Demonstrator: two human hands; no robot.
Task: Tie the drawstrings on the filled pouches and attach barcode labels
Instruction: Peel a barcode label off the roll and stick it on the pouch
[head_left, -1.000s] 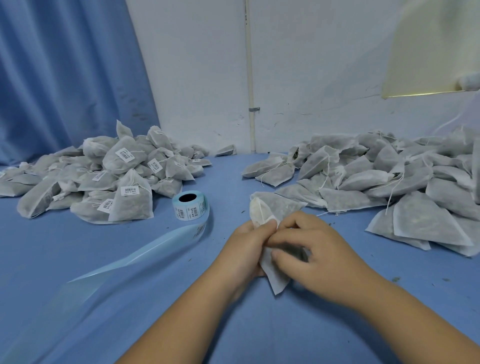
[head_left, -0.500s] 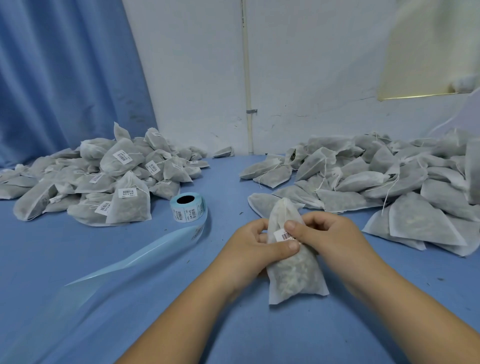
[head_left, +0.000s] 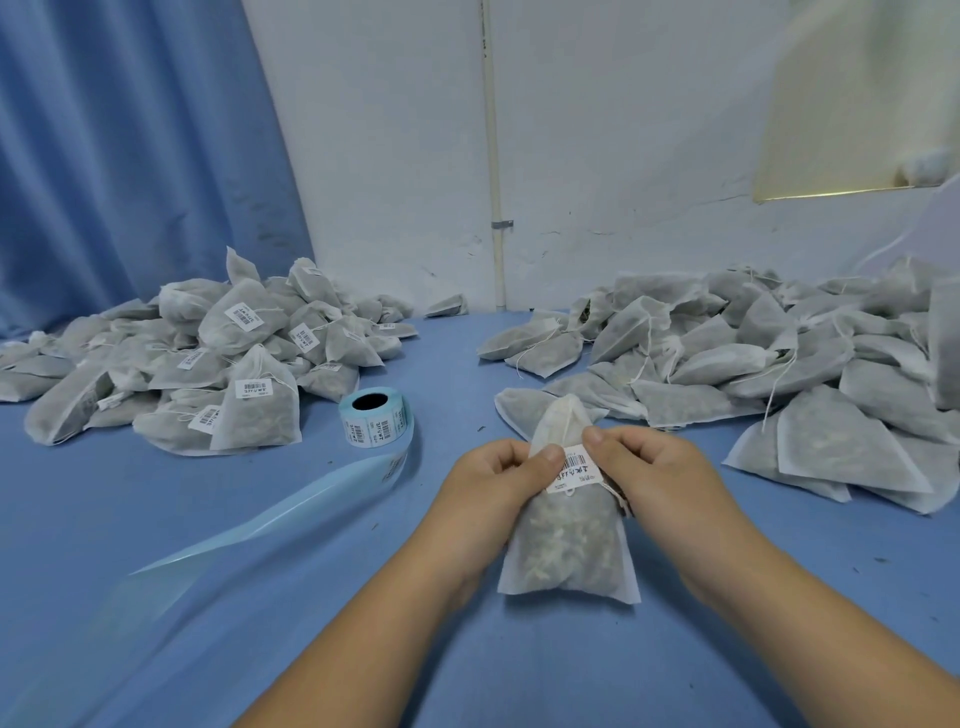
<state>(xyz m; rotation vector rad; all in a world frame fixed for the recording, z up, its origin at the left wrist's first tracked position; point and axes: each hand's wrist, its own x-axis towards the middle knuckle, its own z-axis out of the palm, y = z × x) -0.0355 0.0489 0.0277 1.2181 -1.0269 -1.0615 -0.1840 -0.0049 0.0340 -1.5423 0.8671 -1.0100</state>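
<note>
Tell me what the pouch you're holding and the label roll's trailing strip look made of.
The pouch looks like thin matte non-woven fabric or filter paper: semi-sheer, with dried contents showing through. The trailing strip of the label roll looks like glossy, pale blue, translucent release liner.

Open table (head_left: 519, 675) lane ran between labelled pile (head_left: 208, 364) left and unlabelled pile (head_left: 779, 374) right; label roll (head_left: 371, 418) and trailing liner strip (head_left: 270, 525) cluttered left-centre.

Upright white filled pouch (head_left: 569, 540), barcode label (head_left: 574, 467) attached
</note>
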